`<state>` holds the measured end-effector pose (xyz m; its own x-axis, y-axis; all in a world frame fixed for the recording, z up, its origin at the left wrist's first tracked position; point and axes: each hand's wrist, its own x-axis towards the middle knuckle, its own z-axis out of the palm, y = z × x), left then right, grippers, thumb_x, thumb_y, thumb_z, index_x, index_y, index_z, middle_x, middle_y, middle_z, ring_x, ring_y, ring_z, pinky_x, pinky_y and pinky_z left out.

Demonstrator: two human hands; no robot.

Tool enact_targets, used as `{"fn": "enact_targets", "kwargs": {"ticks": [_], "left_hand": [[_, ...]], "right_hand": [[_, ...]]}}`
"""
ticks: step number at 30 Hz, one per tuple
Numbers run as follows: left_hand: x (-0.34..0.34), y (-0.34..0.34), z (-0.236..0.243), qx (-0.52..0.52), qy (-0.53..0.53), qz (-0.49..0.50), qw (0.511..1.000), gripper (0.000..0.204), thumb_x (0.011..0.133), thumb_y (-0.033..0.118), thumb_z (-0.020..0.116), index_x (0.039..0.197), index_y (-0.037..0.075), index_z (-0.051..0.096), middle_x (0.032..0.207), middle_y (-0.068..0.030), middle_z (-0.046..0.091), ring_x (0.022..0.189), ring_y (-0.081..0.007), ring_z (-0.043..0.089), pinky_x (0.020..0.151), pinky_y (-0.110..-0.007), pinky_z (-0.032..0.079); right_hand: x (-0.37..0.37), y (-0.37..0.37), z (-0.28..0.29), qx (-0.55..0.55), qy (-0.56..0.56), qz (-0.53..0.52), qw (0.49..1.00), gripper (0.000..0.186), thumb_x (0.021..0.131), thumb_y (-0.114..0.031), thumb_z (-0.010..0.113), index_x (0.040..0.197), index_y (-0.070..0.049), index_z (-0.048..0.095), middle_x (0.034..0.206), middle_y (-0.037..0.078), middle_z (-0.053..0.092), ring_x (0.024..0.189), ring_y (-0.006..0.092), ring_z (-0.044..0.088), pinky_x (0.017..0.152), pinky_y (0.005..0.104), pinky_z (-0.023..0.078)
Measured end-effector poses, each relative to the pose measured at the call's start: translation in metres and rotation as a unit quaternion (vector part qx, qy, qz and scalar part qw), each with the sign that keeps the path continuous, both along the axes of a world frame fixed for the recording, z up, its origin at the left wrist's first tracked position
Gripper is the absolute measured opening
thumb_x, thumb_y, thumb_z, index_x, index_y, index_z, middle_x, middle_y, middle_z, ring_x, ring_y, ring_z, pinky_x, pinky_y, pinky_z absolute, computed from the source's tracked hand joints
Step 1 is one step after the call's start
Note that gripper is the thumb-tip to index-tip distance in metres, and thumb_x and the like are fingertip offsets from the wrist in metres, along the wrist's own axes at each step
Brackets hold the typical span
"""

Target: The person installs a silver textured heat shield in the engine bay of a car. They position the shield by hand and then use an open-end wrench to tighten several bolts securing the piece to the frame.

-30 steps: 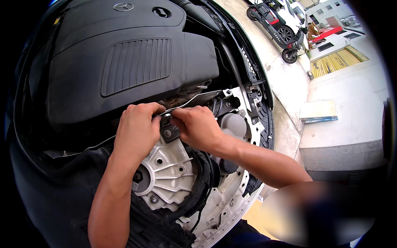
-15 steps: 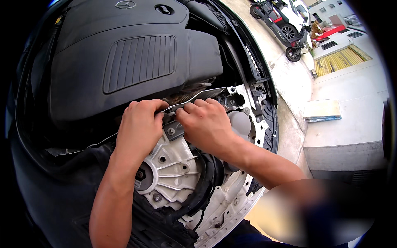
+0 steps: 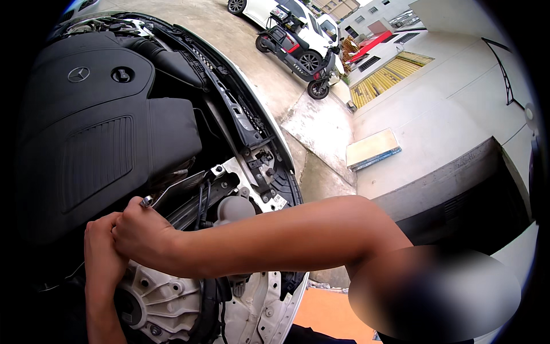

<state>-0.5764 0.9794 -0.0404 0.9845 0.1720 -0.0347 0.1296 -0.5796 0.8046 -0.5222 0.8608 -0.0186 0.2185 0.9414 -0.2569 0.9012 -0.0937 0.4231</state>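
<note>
Both my hands are together low at the left, over the strut-tower area of a car's engine bay. My right hand (image 3: 143,232) is curled closed, and a small shiny metal end (image 3: 146,201) pokes out above its knuckles; what it belongs to is hidden. Pressed against it, my left hand (image 3: 104,246) is closed too, its fingertips covered by the right. Just beyond lies the edge of a thin metal heat shield (image 3: 179,182). Below the hands is a cast, ribbed white strut mount (image 3: 166,298).
The black engine cover (image 3: 97,132) fills the left. A grey round-topped reservoir (image 3: 235,211) stands behind my right forearm. The fender edge (image 3: 275,135) curves past it. Outside are a parked scooter (image 3: 298,54), a white car (image 3: 260,12) and a pale wall (image 3: 424,132).
The view has swung right, so the engine bay sits further left. My hands have come together, right against left, and a shiny metal end now shows above the right hand.
</note>
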Motion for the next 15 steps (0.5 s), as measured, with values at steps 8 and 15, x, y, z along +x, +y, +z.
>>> {"fn": "enact_targets", "kwargs": {"ticks": [8,15], "left_hand": [[-0.004,0.010,-0.004,0.045,-0.029,0.011,0.999,0.025,0.072,-0.002,0.068,0.097,-0.002,0.071,0.091,-0.0222,0.069,0.090,-0.0387,0.066,0.081,-0.042,0.051],[0.002,0.006,-0.006,0.043,-0.042,-0.013,0.998,0.020,0.083,0.002,0.063,0.101,-0.004,0.070,0.090,-0.0207,0.071,0.086,-0.0353,0.070,0.080,-0.037,0.053]], "right_hand": [[-0.005,-0.001,0.009,0.035,-0.011,0.024,0.999,0.011,0.074,-0.016,0.068,0.065,-0.011,0.069,0.059,-0.001,0.063,0.055,0.0157,0.059,0.052,0.0328,0.036],[0.025,-0.053,-0.045,0.334,0.325,-0.202,0.861,0.009,0.074,-0.003,0.066,0.082,-0.005,0.068,0.073,0.014,0.065,0.070,0.0337,0.068,0.061,0.0432,0.051]]}}
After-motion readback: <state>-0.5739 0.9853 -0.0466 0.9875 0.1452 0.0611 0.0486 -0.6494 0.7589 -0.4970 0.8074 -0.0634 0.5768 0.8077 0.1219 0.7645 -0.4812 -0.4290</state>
